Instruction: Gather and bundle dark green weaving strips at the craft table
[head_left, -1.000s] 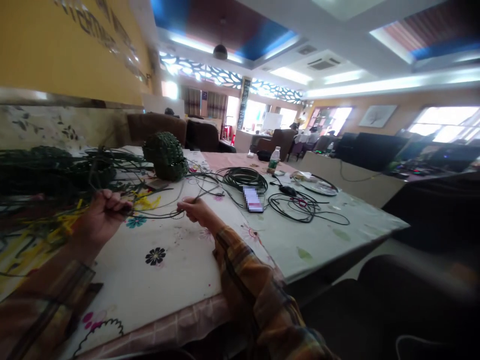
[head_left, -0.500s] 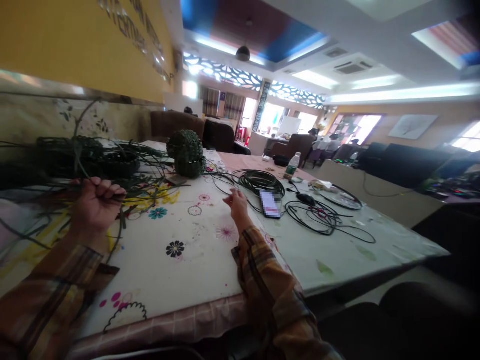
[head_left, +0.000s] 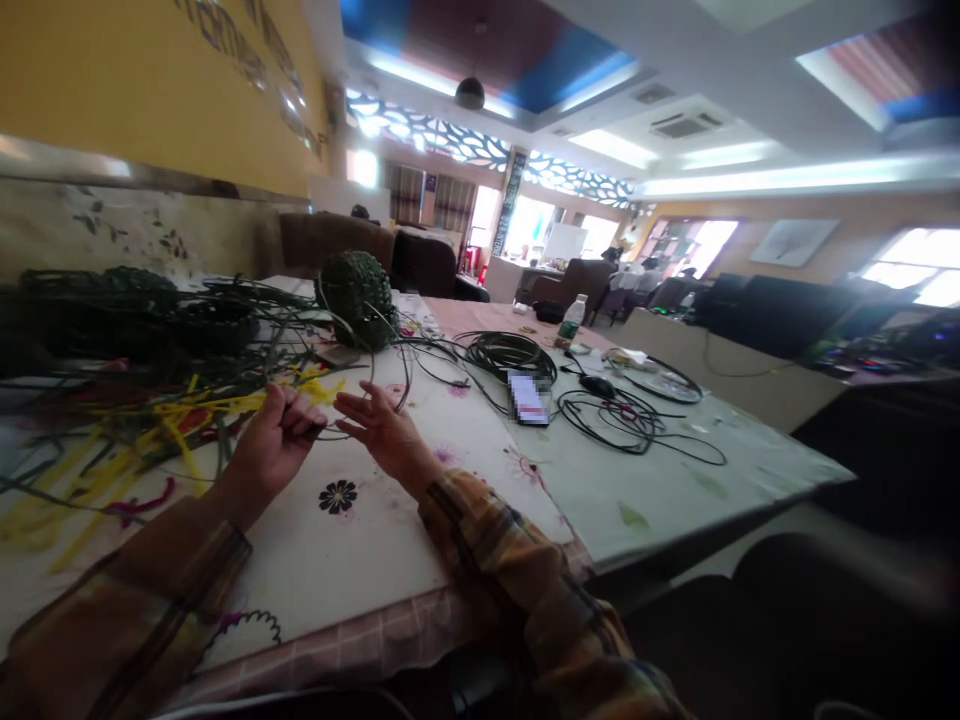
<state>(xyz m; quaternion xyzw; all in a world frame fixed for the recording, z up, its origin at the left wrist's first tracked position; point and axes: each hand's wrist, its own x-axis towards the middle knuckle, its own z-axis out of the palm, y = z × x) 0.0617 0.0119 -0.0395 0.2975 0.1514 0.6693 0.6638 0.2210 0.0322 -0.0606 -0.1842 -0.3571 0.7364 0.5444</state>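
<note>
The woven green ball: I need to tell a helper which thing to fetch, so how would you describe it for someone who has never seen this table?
Start at the long table with the flowered cloth and look to its far end, near the yellow wall. The woven green ball sits there beside the loose green strips. Unlike the flat black cable coil nearby, it is rounded, upright and plaited.

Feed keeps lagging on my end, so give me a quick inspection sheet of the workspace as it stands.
Surface: white flower-printed tablecloth on a long table.
Job's things: thin dark green weaving strand; dark green woven ball-shaped basket behind.
Clutter: loose yellow strips, pile of dark green strands, phone, plastic bottle.
Hands: left hand closed on the strand; right hand open beside it.
Cables: coiled black cable; tangled black wires.
Surroundings: yellow wall, dark sofas, people far back.
</note>
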